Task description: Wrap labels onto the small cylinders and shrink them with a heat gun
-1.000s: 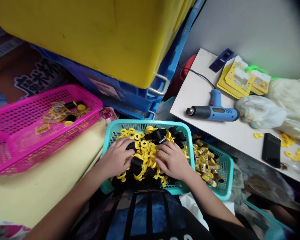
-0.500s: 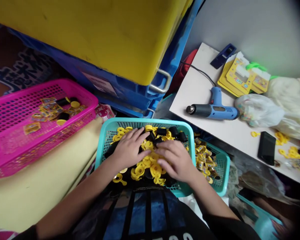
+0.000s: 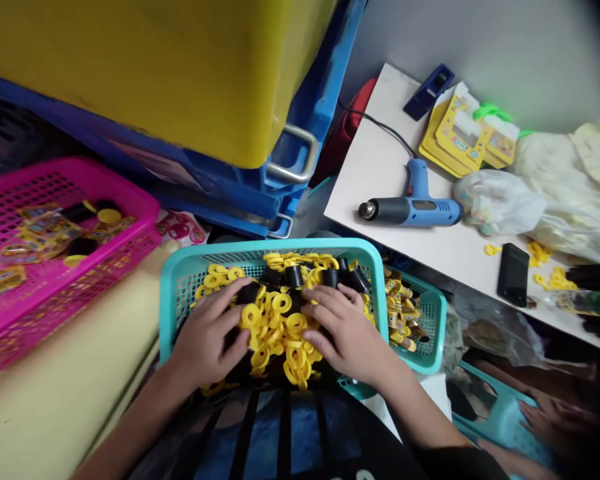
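Observation:
A teal basket (image 3: 173,283) on my lap holds several yellow plastic rings (image 3: 275,313) mixed with black cylindrical caps (image 3: 294,275). My left hand (image 3: 207,337) lies palm down on the left side of the pile, fingers spread over rings and a black cap. On the right side my right hand (image 3: 343,327) rests flat on the rings in the same way, fingers apart. Neither hand grips a piece that I can make out.
A second teal basket (image 3: 427,320) with small printed pieces sits at the right. A pink basket (image 3: 80,267) stands at the left. Yellow and blue crates (image 3: 290,133) are stacked behind. A white table carries a blue heat gun (image 3: 413,208), a black phone (image 3: 513,275), yellow cards and plastic bags.
The view has swung right, so the baskets sit further left. Both hands have slid about over the pile, and more yellow rings show between them.

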A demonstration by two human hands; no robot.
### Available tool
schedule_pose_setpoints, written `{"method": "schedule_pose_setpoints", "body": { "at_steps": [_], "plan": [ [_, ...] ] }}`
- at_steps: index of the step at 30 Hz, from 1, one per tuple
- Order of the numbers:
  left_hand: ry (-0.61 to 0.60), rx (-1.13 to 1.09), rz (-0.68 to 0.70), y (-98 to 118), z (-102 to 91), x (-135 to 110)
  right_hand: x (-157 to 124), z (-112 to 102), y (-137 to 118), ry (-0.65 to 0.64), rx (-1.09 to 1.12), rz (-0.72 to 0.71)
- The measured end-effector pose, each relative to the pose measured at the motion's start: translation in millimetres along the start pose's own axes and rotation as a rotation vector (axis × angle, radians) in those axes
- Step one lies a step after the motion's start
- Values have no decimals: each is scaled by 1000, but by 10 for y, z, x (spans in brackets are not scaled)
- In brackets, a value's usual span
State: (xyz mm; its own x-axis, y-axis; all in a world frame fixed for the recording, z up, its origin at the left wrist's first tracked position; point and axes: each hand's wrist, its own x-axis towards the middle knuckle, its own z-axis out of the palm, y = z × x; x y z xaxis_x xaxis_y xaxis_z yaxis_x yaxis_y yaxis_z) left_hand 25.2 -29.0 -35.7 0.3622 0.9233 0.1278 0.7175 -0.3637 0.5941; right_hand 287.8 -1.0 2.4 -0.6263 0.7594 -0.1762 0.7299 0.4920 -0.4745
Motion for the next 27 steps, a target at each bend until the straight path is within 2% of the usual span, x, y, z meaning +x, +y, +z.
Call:
{"method": "schedule_pose_setpoints", "body": {
  "at_steps": [2,4,6,9,10,12,14,15,17,19,22,27],
  "plan": [
    [141,-114,-113,-11,-5,-42,-54,14,-40,19,38,-63],
    [201,-196,-187,-12,-29,-52,-87,43,-67,63,59,-132],
    [223,-236,-187,2,-69,-13,-100,68,-89,110,78,-203],
    [273,-244,-93,78,-110,186,-89,56,-101,178,135,-317],
    [250,-241,-38,123,-102,294,-80,37,-94,215,159,-345],
    [97,-218,77,233,-37,547,-53,-13,-56,340,185,-338],
    [-137,-160,133,339,75,788,-13,-59,-1,457,135,-175],
    [-243,-108,122,379,132,877,10,-72,24,472,81,-54],
    [-378,11,57,411,209,952,45,-65,46,375,-29,165],
    [-424,89,16,371,199,893,54,-19,19,192,-58,223],
    [-421,75,61,214,33,683,16,82,-83,30,19,117],
    [-324,-126,186,-18,-208,432,-65,185,-176,87,119,-75]
  ]
}}
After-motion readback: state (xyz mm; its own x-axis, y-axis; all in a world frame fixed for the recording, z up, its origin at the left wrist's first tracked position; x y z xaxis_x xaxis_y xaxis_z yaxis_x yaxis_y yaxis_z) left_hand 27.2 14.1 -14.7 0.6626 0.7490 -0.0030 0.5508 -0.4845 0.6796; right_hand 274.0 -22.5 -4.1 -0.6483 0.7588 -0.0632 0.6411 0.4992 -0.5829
